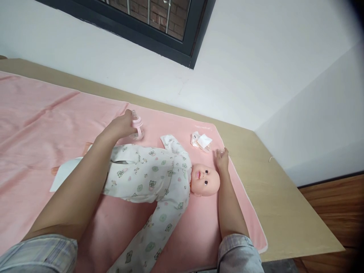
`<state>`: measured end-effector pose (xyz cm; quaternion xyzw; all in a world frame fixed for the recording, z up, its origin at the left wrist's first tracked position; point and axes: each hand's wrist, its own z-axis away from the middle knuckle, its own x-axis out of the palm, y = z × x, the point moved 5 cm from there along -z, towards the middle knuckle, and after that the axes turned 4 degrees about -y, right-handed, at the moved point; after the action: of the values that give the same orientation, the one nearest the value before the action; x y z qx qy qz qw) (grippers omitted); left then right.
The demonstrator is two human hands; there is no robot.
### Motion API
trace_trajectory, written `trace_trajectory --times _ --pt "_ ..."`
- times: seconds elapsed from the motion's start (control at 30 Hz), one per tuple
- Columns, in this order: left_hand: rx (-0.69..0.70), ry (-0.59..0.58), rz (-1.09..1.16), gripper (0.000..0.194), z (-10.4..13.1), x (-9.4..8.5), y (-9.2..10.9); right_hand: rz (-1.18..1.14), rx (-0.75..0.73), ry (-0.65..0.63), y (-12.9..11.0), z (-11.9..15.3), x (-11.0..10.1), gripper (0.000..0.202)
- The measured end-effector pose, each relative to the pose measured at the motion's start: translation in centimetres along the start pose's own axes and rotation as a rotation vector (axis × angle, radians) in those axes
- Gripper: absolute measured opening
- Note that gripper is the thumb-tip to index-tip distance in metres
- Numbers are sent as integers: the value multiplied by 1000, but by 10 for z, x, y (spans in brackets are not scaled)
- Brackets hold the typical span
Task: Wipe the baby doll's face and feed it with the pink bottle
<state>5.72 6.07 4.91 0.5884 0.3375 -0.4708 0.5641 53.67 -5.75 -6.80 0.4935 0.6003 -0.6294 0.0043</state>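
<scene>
A baby doll (205,179) in a white printed sleepsuit (153,170) lies on its back, its head toward my right side. Beyond the doll's legs, my left hand (124,125) is closed on a clear baby bottle (138,127) with a pink collar and handle; my fingers partly cover it. My right hand (223,159) is just past the top of the doll's head, fingers curled together. Something small and clear shows at its fingertips, too small to name. Near that hand lies a small clear packet with a white piece (204,141) on it.
A pink mat (204,227) covers much of the wooden table (264,182). Under the doll's legs is a white sheet (64,172). A white wall with a dark-framed window (187,57) stands behind the table; wooden panelling (332,212) is at the right.
</scene>
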Motion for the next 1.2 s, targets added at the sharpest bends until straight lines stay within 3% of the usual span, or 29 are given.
trace_trajectory --times 0.3,0.5,0.7,0.8,0.9,0.97,1.07,1.2 --pt "-28 -83 -70 70 -11 13 -13 -6 -10 31 4 -2 2 80" --pt "-55 -122 -48 81 -9 13 -15 -35 -19 69 4 -3 3 80" --pt "-197 -123 -87 82 4 -8 -21 -71 -28 121 5 -6 2 79" --pt "-225 60 -133 71 23 -31 -15 -70 -42 204 1 -6 -3 73" --pt "-57 310 -119 53 48 -50 17 -68 -105 322 -8 -2 -13 65" --pt "127 349 -83 43 60 -50 51 -74 -170 383 -17 4 -19 57" --pt "415 191 -1 38 66 -32 110 -79 -277 362 -32 15 -22 50" --pt "760 -168 26 47 71 10 190 -55 -407 159 -52 28 -8 47"
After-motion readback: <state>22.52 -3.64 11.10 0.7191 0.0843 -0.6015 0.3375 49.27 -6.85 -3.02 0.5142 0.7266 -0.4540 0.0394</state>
